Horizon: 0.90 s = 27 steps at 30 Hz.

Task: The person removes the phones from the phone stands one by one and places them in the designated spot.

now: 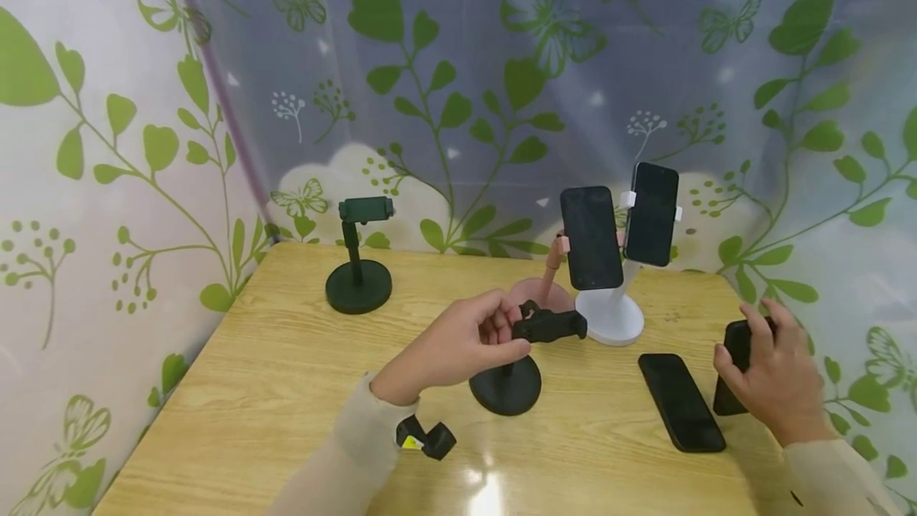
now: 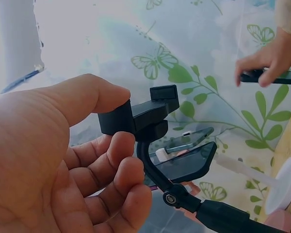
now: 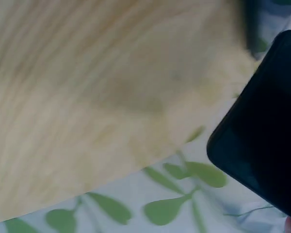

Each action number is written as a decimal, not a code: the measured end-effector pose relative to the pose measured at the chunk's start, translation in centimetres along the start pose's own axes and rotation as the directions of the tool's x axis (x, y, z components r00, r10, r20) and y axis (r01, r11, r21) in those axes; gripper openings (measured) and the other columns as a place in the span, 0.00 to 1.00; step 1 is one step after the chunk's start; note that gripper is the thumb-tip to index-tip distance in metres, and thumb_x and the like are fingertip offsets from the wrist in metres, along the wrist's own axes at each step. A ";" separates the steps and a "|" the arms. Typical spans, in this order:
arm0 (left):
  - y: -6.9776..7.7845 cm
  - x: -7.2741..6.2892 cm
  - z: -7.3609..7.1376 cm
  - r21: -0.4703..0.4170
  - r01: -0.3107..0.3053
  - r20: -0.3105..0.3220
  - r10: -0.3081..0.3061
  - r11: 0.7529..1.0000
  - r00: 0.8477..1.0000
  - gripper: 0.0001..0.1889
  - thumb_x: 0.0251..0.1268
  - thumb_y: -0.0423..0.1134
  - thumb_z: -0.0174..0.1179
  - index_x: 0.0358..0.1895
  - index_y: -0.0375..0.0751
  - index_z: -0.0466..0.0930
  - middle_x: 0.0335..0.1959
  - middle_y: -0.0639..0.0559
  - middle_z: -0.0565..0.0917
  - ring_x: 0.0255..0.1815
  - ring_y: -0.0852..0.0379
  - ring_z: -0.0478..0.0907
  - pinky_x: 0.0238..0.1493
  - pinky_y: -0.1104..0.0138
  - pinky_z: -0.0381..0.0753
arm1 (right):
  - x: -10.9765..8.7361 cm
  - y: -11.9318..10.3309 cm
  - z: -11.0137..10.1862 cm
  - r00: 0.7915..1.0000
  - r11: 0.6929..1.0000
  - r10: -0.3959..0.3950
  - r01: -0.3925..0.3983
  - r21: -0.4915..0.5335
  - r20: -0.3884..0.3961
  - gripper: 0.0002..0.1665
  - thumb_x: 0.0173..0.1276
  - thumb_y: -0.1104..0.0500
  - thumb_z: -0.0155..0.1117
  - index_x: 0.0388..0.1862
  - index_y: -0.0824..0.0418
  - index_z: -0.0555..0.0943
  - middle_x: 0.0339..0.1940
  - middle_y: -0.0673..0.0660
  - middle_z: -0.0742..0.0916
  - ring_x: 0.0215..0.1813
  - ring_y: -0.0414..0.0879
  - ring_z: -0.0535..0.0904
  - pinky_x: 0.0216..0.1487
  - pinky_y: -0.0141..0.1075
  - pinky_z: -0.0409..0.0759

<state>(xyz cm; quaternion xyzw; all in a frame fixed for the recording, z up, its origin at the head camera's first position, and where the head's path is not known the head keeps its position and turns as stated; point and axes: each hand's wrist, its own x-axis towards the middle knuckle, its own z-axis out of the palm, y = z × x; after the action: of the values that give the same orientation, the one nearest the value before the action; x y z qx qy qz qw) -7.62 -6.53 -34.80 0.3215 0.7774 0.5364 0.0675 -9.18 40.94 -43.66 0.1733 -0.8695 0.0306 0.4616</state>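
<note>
My left hand (image 1: 458, 341) pinches the end of the holder (image 1: 555, 326) on a black phone stand, whose round base (image 1: 505, 390) rests on the table. Close up in the left wrist view, the thumb presses on top of that holder (image 2: 148, 116) with the fingers curled below; no phone sits in it. Over at the table's right side, my right hand (image 1: 781, 377) grips a dark smartphone (image 1: 729, 392) between thumb and fingers. The right wrist view catches this phone (image 3: 266, 126) tilted, with most of the hand out of frame. Beside it, another black smartphone (image 1: 680, 403) lies flat.
Behind the black stand, a pink stand (image 1: 550, 271) and a white stand (image 1: 609, 321) each hold an upright phone. A dark green stand (image 1: 358, 287) stands at the back left. Patterned curtains (image 1: 458, 102) border the wooden table (image 1: 286, 388).
</note>
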 end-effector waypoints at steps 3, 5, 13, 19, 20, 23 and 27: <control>0.0 0.0 -0.1 -0.003 0.000 0.004 0.000 1.000 1.000 0.12 0.70 0.44 0.69 0.49 0.46 0.77 0.34 0.52 0.79 0.32 0.56 0.75 0.38 0.67 0.77 | -0.8 1.5 0.2 0.993 0.999 0.050 -0.049 -0.008 0.108 0.46 0.76 0.29 0.35 0.70 0.66 0.66 0.64 0.79 0.70 0.46 0.80 0.72 0.33 0.69 0.73; 0.1 0.0 -0.2 -0.003 0.000 0.006 0.000 1.000 1.000 0.12 0.70 0.44 0.69 0.49 0.46 0.77 0.34 0.52 0.79 0.32 0.56 0.75 0.38 0.68 0.77 | -1.4 2.2 0.1 0.973 0.995 0.102 -0.103 -0.006 0.208 0.45 0.77 0.31 0.41 0.71 0.67 0.66 0.64 0.79 0.69 0.46 0.80 0.71 0.34 0.70 0.72; 0.1 0.0 -0.5 0.013 -0.011 0.009 0.011 1.000 1.000 0.12 0.71 0.44 0.68 0.49 0.46 0.77 0.34 0.53 0.80 0.32 0.56 0.75 0.37 0.67 0.77 | -2.1 3.4 0.6 0.879 0.978 0.188 -0.209 0.000 0.438 0.38 0.72 0.50 0.64 0.72 0.70 0.65 0.64 0.79 0.69 0.47 0.81 0.71 0.37 0.72 0.71; 0.1 0.0 -0.7 0.026 -0.033 0.023 0.033 0.999 0.999 0.13 0.72 0.45 0.67 0.50 0.45 0.77 0.34 0.54 0.79 0.31 0.57 0.75 0.37 0.67 0.76 | -1.8 3.6 1.7 0.702 0.974 0.142 -0.226 0.029 0.698 0.39 0.79 0.44 0.59 0.72 0.73 0.65 0.62 0.81 0.70 0.50 0.79 0.76 0.40 0.68 0.76; 0.1 0.0 -0.7 0.030 -0.036 0.026 0.036 0.999 0.999 0.13 0.73 0.45 0.67 0.51 0.45 0.77 0.34 0.54 0.79 0.31 0.57 0.75 0.37 0.67 0.76 | -1.9 3.7 1.8 0.669 0.972 0.141 -0.233 0.026 0.730 0.39 0.79 0.43 0.58 0.72 0.73 0.65 0.61 0.81 0.70 0.48 0.78 0.77 0.38 0.66 0.76; 0.0 -0.1 -0.7 0.038 -0.036 0.029 0.035 0.999 0.999 0.12 0.73 0.45 0.66 0.50 0.46 0.77 0.33 0.55 0.79 0.30 0.58 0.74 0.37 0.68 0.76 | -2.3 3.9 2.2 0.597 0.964 0.151 -0.267 0.018 0.788 0.39 0.81 0.41 0.55 0.72 0.73 0.65 0.59 0.82 0.70 0.42 0.74 0.80 0.33 0.62 0.78; 0.1 -0.4 -0.8 0.049 -0.031 0.038 0.029 0.998 0.999 0.11 0.73 0.45 0.66 0.50 0.47 0.77 0.33 0.55 0.79 0.30 0.58 0.74 0.36 0.68 0.76 | -2.6 4.2 2.7 0.511 0.957 0.161 -0.290 -0.007 0.845 0.43 0.82 0.37 0.49 0.72 0.75 0.64 0.58 0.84 0.69 0.39 0.70 0.81 0.31 0.59 0.78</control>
<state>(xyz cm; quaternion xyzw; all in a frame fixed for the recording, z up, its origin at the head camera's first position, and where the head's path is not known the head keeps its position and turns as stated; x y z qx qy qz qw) -7.67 -7.36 -34.48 0.3446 0.7842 0.5117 0.0660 -11.32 45.06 -46.87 0.0829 -0.9941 0.0629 -0.0307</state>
